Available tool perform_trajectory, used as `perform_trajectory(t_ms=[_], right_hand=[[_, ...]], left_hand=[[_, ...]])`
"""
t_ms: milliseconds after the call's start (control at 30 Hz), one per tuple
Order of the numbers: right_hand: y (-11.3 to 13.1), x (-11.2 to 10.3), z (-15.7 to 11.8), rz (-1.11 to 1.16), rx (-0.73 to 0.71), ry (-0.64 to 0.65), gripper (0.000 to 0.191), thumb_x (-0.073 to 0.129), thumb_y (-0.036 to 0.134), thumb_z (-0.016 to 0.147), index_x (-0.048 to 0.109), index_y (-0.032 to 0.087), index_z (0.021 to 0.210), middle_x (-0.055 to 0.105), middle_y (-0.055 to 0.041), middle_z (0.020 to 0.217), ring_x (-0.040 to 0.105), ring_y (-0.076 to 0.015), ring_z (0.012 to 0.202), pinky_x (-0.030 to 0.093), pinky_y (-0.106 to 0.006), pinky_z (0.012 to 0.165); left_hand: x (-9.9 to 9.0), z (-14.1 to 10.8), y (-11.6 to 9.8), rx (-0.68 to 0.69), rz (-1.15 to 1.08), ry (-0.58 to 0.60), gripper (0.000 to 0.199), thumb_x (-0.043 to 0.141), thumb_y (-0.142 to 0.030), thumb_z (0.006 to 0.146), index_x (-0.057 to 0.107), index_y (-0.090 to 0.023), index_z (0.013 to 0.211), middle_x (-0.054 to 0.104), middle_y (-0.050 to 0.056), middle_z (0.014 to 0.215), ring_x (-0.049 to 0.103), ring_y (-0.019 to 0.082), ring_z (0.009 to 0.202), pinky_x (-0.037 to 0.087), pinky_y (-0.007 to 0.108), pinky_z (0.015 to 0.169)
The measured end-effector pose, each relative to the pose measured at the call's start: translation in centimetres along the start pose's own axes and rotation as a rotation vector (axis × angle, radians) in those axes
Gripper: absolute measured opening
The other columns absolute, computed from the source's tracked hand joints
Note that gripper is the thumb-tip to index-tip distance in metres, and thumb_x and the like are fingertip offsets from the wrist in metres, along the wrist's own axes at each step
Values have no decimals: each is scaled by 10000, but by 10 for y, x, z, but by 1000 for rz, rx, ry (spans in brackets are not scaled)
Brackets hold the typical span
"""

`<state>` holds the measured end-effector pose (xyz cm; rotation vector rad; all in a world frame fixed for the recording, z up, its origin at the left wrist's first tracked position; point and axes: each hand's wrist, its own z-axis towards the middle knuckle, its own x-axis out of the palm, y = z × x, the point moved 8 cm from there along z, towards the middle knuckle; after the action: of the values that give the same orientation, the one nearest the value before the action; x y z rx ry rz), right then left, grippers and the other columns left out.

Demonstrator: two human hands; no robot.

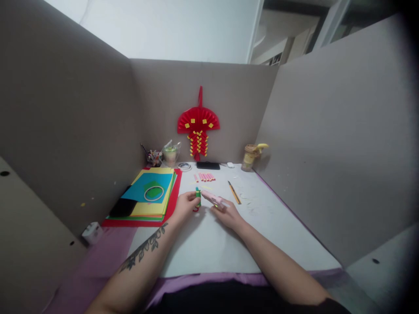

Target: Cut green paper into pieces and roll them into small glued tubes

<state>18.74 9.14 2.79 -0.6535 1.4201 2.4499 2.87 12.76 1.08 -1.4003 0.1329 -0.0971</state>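
Near the middle of the white tabletop [216,253], my left hand [187,205] pinches a small green paper piece [198,198] with a blue bit at its top and a red curl at its bottom. My right hand [227,214] is wrapped round a pale pink glue gun [212,199], whose tip points left and is close to the green piece. Whether the tip touches it, I cannot tell. Beyond my hands lies a row of several small pink paper rolls [207,177]. A yellow craft knife [234,192] rests to their right.
Stacked coloured paper [166,205] lies at the left, with a tape ring [154,193] and black object [122,207] on it. Along the back stand a pen holder [153,158], cups [248,158] and a phone [208,165]. A red paper ornament [198,120] hangs on the grey partition [235,96].
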Motion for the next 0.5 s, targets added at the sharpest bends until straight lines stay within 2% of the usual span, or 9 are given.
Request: perform_trajectory(t_ms=[200, 500], right_hand=[[2, 1, -1, -8, 14, 33, 377, 558, 293, 766, 605, 199, 1128, 674, -59, 988, 601, -230, 976, 460, -346, 881], [-2, 3, -2, 11, 39, 40, 365, 567, 289, 752, 617, 215, 1106, 676, -53, 965, 600, -254, 972, 480, -368, 860]], left_hand=[[-1, 0, -1, 3, -23, -10, 319, 651, -257, 661, 683, -119, 946, 700, 99, 915, 643, 196, 776, 485, 251, 649], [-4, 1, 3, -34, -170, -14, 303, 688, -286, 652, 692, -111, 898, 692, 93, 808, 607, 142, 646, 433, 208, 575]])
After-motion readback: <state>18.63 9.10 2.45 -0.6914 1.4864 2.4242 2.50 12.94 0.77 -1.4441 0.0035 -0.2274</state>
